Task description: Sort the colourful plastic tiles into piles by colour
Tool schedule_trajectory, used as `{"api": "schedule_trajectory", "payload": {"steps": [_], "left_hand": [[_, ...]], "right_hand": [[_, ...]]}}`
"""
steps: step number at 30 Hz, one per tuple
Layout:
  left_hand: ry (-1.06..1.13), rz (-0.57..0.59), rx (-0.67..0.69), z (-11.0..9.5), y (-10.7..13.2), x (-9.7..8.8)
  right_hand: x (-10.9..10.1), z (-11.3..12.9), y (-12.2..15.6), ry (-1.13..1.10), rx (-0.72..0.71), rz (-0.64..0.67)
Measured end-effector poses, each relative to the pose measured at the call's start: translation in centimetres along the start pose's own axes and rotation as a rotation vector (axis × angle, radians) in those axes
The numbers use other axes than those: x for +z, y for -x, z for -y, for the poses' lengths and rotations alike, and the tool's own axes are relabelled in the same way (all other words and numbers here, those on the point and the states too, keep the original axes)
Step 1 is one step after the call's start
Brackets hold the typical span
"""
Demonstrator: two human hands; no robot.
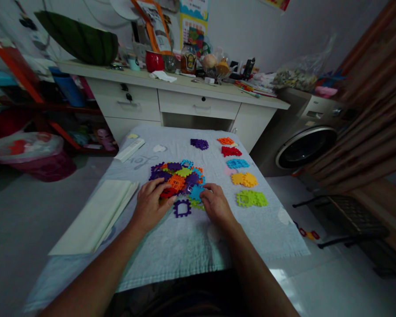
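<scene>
A mixed heap of coloured plastic interlocking tiles (180,178) lies in the middle of a pale blue cloth (191,246). My left hand (151,204) rests on the heap's near left edge, fingers curled over a red tile (167,192). My right hand (215,203) touches the heap's near right edge, fingertips pinched on a blue tile (196,192). A purple square tile (182,208) lies flat between my hands. To the right, sorted groups lie in a row: purple (199,143), orange (225,141), red (231,152), blue (237,164), yellow (244,179), green (251,198).
A folded cream cloth (95,218) lies at the left of the cloth. A white remote (130,149) sits at the far left. Behind stand a cluttered white desk (171,94), a washing machine (305,143) on the right and a pink bin (29,154) on the left.
</scene>
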State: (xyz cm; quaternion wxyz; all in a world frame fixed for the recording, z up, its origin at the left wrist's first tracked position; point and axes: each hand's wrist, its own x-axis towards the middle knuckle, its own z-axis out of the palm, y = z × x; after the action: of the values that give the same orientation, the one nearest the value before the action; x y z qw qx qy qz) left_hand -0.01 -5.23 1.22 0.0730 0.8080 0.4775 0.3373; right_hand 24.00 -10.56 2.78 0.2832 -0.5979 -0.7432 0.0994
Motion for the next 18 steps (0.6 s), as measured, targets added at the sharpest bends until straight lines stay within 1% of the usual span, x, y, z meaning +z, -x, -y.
{"api": "schedule_trajectory", "payload": {"steps": [7,10,14,16,18], "left_hand": [[0.0,-0.002,-0.002,0.1,0.1,0.1],[-0.002,-0.001,0.001,0.2,0.1,0.1],[-0.005,0.005,0.007,0.2,0.1,0.0],[-0.008,0.008,0.008,0.1,0.1,0.0],[-0.011,0.009,0.009,0.1,0.1,0.0]], "right_hand": [[-0.1,-0.3,0.0,-0.172,0.087,-0.126],[-0.3,-0.4,0.0,-0.213,0.204,-0.176],[-0.4,-0.7,-0.1,-0.216,0.391,-0.17],[-0.4,-1.0,-0.1,-0.213,0.442,-0.158],[-0.1,-1.3,0.0,-0.199,0.457,-0.168]]}}
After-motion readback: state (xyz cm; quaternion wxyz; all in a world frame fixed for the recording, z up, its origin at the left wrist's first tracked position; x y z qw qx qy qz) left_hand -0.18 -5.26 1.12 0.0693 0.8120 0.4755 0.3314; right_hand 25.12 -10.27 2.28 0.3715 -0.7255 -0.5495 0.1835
